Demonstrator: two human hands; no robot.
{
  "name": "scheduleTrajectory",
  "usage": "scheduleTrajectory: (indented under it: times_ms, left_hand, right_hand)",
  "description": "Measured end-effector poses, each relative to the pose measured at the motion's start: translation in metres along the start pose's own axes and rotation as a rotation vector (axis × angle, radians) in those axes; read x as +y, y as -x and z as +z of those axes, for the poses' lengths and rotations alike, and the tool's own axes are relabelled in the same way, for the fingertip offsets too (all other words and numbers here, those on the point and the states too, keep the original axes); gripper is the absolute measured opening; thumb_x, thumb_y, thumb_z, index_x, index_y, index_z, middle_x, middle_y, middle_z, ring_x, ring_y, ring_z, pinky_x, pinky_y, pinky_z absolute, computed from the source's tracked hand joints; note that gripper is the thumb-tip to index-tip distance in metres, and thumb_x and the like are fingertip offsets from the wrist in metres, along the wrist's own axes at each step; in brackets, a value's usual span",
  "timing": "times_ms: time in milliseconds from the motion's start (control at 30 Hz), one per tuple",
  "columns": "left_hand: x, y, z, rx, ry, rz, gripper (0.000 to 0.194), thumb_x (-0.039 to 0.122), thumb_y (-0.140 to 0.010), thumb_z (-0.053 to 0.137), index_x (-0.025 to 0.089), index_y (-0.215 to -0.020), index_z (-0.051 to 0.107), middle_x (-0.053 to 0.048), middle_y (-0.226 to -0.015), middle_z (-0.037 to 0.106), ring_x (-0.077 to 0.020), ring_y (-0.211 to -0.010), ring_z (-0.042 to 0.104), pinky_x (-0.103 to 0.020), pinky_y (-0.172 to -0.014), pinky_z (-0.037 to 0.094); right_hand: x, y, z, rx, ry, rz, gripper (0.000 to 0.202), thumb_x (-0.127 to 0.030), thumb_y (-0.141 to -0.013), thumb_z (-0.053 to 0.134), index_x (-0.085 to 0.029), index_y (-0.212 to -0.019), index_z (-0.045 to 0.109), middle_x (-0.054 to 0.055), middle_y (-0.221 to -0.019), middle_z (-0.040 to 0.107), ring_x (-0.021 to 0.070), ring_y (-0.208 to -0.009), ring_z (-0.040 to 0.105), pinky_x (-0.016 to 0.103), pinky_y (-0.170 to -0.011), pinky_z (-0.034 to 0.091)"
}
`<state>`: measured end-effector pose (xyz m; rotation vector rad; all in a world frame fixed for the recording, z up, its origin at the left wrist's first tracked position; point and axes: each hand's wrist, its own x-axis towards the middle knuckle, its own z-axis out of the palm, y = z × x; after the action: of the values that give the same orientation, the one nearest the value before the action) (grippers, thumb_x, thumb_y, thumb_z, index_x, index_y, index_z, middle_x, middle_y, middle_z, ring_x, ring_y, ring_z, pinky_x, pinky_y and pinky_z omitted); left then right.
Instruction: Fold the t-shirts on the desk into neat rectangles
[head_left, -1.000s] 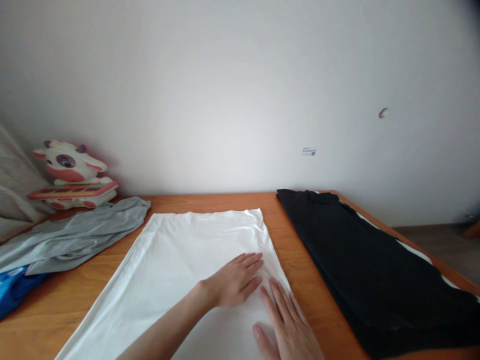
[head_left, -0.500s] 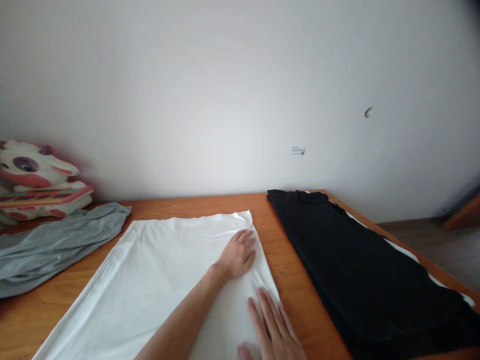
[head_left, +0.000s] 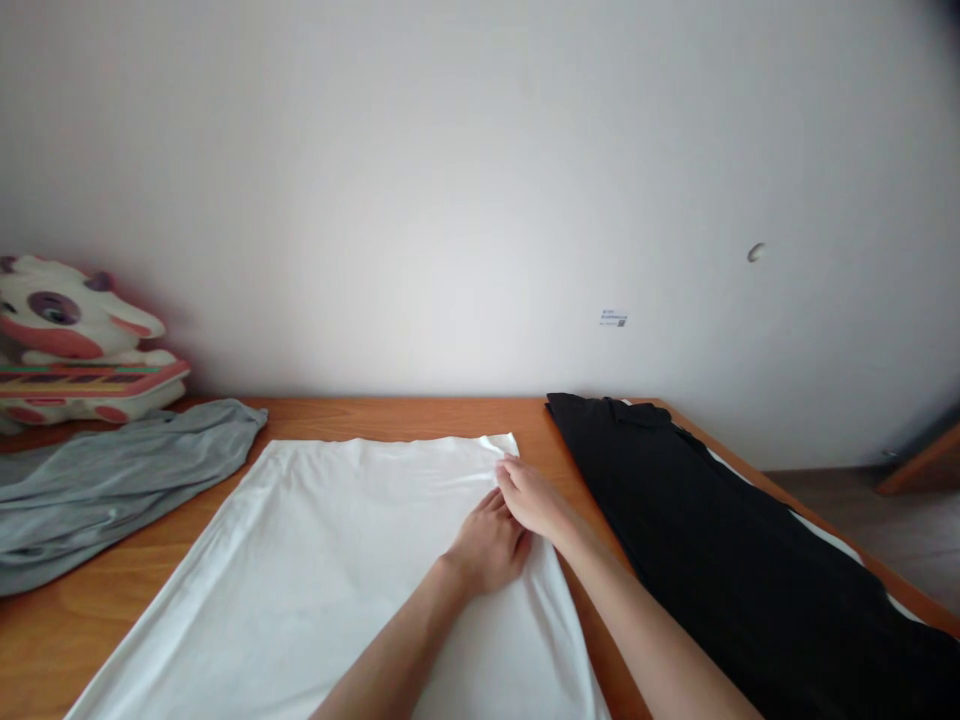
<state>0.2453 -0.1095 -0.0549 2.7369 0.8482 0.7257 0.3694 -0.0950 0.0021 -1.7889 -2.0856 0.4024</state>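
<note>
A white cloth (head_left: pixel 322 560) lies spread over the wooden table, its far edge toward the wall. Near its far right corner, my left hand (head_left: pixel 491 540) rests on the fabric, palm down, with its fingertips partly covered. My right hand (head_left: pixel 531 495) reaches in from the right and lies against the left hand's fingers, its own fingers together near the cloth's right edge. Whether either hand pinches fabric is hidden. Small wrinkles run from the corner by the fingertips.
Black folded clothing (head_left: pixel 720 540) lies along the right of the table (head_left: pixel 360 412), with white fabric showing at its far side. A crumpled grey garment (head_left: pixel 142 480) is at the left. Behind it stands a cow-shaped toy keyboard (head_left: pixel 90 350) beside the wall (head_left: pixel 450 200).
My right hand has moved forward from the near edge of the view to the left hand. My left hand has shifted slightly right and nearer. The view has tilted a little.
</note>
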Motion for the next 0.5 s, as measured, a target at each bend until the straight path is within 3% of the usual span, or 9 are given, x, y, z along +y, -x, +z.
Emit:
scheduleTrajectory:
  times_ms: [133, 300, 400, 500]
  left_hand:
    - [0.004, 0.000, -0.006, -0.024, 0.021, -0.033, 0.033, 0.024, -0.093, 0.054, 0.014, -0.122, 0.067, -0.014, -0.127, 0.070, -0.0289, -0.128, 0.058, -0.045, -0.121, 0.036]
    - [0.009, -0.001, -0.013, -0.064, 0.063, -0.120, 0.037, 0.023, -0.094, 0.050, 0.014, -0.127, 0.064, -0.013, -0.137, 0.064, -0.0269, -0.134, 0.054, -0.043, -0.123, 0.032]
    - [0.008, -0.002, -0.013, -0.037, 0.010, -0.339, 0.044, 0.025, -0.094, 0.048, 0.014, -0.135, 0.061, -0.014, -0.151, 0.054, -0.0311, -0.143, 0.044, -0.048, -0.124, 0.029]
    - [0.007, -0.001, -0.011, -0.034, -0.088, -0.574, 0.066, 0.042, -0.093, 0.050, 0.008, -0.149, 0.047, -0.021, -0.162, 0.036, -0.0397, -0.150, 0.031, -0.059, -0.124, 0.022]
  right_hand:
    - [0.014, -0.043, 0.014, -0.080, 0.078, 0.045, 0.045, -0.027, -0.103, 0.033, -0.014, -0.134, 0.063, 0.016, -0.145, 0.059, 0.0242, -0.140, 0.050, 0.040, -0.115, 0.038]
    - [0.033, -0.065, 0.022, -0.145, 0.164, 0.115, 0.048, -0.028, -0.104, 0.030, -0.016, -0.145, 0.052, 0.015, -0.160, 0.041, 0.0274, -0.147, 0.039, 0.050, -0.116, 0.034]
    - [0.038, -0.071, 0.021, -0.149, 0.196, 0.100, 0.047, -0.028, -0.103, 0.030, -0.016, -0.142, 0.055, 0.015, -0.159, 0.044, 0.0281, -0.145, 0.043, 0.050, -0.115, 0.035]
    - [0.039, -0.072, 0.018, -0.129, 0.220, 0.063, 0.042, -0.030, -0.100, 0.039, -0.018, -0.133, 0.062, 0.014, -0.150, 0.054, 0.0271, -0.137, 0.052, 0.043, -0.113, 0.038]
